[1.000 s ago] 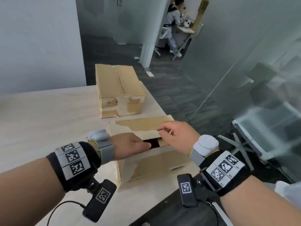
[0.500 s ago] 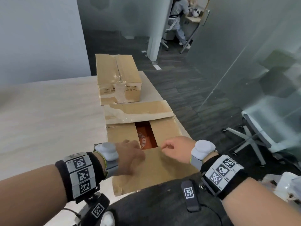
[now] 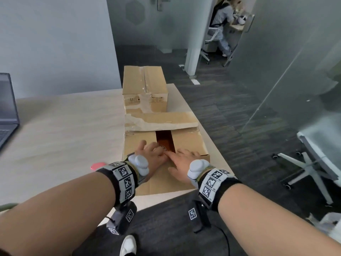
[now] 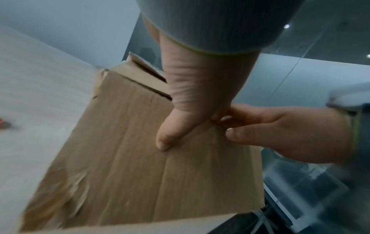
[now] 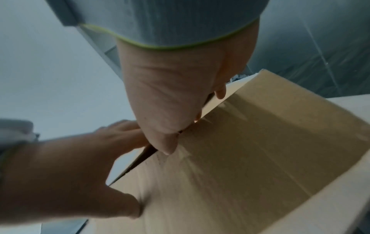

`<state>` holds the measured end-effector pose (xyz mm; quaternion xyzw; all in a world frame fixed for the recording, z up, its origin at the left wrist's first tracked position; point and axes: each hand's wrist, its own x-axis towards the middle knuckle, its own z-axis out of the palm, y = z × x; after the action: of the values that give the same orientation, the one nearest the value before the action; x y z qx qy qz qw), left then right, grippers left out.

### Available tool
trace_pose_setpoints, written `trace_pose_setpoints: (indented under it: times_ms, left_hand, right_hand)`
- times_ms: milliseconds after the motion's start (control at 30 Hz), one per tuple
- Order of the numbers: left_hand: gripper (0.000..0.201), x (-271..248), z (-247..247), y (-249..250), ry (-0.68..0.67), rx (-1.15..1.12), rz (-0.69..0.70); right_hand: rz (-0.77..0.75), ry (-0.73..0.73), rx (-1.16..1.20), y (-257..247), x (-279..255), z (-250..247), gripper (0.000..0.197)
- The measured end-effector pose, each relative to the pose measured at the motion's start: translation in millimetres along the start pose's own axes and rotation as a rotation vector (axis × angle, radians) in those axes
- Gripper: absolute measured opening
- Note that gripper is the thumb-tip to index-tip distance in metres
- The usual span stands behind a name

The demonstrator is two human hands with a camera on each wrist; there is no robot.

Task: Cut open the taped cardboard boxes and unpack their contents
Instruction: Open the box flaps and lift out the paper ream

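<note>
The open box lies on the bench with its long axis across you, directly under your hands. Your left hand and right hand each grip its near flap.

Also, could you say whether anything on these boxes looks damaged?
On the open box, the far flap is torn, surface paper peeled and tape crumpled. The taped box behind has a tear low on its front.
</note>
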<state>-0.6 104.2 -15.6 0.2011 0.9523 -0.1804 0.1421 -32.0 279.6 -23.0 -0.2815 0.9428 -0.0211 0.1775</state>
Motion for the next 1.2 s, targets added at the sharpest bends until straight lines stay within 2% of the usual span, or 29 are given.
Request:
trace_pose_setpoints:
  times_ms: [100,233,300,400,500,567,633,700,767,800,900,967,1067,1133,1200]
  left_hand:
    - [0.070,-8.0,-15.5,5.1,0.018,0.043,-0.064]
    - [0.060,-23.7,-19.4,6.2,0.039,0.068,-0.171]
    - [0.063,-31.8,-22.5,-0.5,0.051,0.063,-0.243]
    - [0.067,-43.0,-35.6,-20.0,-0.051,0.055,-0.383]
    - [0.058,-50.1,-39.5,-36.8,-0.117,-0.016,-0.504]
    - [0.064,-52.7,-30.2,-46.6,-0.156,-0.157,-0.519]
    - [0.080,-56.3,-18.8,-49.0,-0.253,-0.336,-0.525]
    - [0.096,-56.9,-5.9,-44.7,-0.314,-0.451,-0.559]
    - [0.106,-53.7,7.3,-35.1,-0.347,-0.537,-0.582]
    - [0.101,-52.1,12.1,-31.0,-0.348,-0.529,-0.586]
    - [0.063,-45.2,13.3,-26.3,-0.319,-0.483,-0.575]
    - [0.048,-38.6,12.3,-28.9,-0.330,-0.497,-0.565]
    - [0.050,-30.2,18.3,-40.0,-0.356,-0.473,-0.525]
    - [0.067,-30.1,18.8,-48.4,-0.376,-0.450,-0.467]
    - [0.085,-24.3,18.5,-66.1,-0.351,-0.446,-0.436]
  right_hand:
    - [-0.061,0.057,-0.208,3.0,-2.2,-10.2,0.045]
    - [-0.120,0.185,-0.409,4.5,-12.4,-25.3,0.041]
    - [-0.086,0.261,-0.450,5.7,-18.4,-34.5,0.035]
    - [0.002,0.326,-0.518,16.7,-28.2,-56.9,0.036]
    - [0.206,0.278,-0.493,37.4,-37.4,-77.4,0.039]
    - [0.296,0.219,-0.459,47.2,-44.7,-83.3,0.043]
    - [0.245,0.098,-0.251,57.1,-48.9,-76.8,0.053]
    - [0.204,-0.112,0.082,63.0,-49.4,-60.5,0.076]
    - [0.231,-0.173,0.103,68.7,-41.6,-39.6,0.089]
    - [0.255,-0.163,0.059,71.5,-35.8,-28.9,0.086]
    - [0.315,-0.165,-0.021,69.7,-21.7,-16.7,0.050]
    - [0.302,-0.135,-0.052,68.7,-14.0,-17.6,0.037]
    - [0.281,-0.193,-0.124,76.9,-1.7,-23.2,0.039]
    - [0.265,-0.285,-0.137,83.2,-0.7,-29.3,0.045]
    - [0.282,-0.374,-0.027,81.3,4.4,-40.4,0.050]
